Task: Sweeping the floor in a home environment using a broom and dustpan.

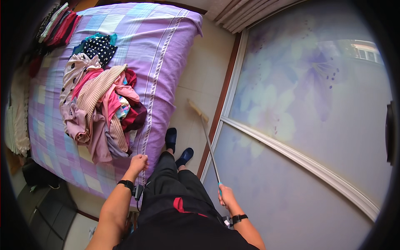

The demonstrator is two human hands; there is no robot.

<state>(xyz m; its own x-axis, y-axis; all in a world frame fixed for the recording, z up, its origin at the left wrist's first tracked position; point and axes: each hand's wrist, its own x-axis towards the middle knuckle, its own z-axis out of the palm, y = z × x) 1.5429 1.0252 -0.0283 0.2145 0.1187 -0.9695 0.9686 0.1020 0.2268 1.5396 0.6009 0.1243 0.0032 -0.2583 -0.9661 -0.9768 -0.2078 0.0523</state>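
Note:
My right hand [226, 197] grips the teal end of a long metal handle. At the far end of that handle, the blurred tan head of a broom [197, 111] is over the tiled floor [200, 75], between the bed and the sliding doors. My left hand [139, 163] is closed, with nothing seen in it, at the edge of the bed's purple cover [168, 84]. Beyond it, a heap of clothes [100, 106] in pink, beige and dark red lies on the bed, with a polka-dot black garment [99, 48] at its far side.
Sliding doors with a flower print [281, 93] stand along the right, above a brown floor strip [215, 125]. A curtain [247, 12] hangs at the top. Folded clothes [59, 25] are at the bed's far left corner. A dark padded piece of furniture [47, 209] stands lower left.

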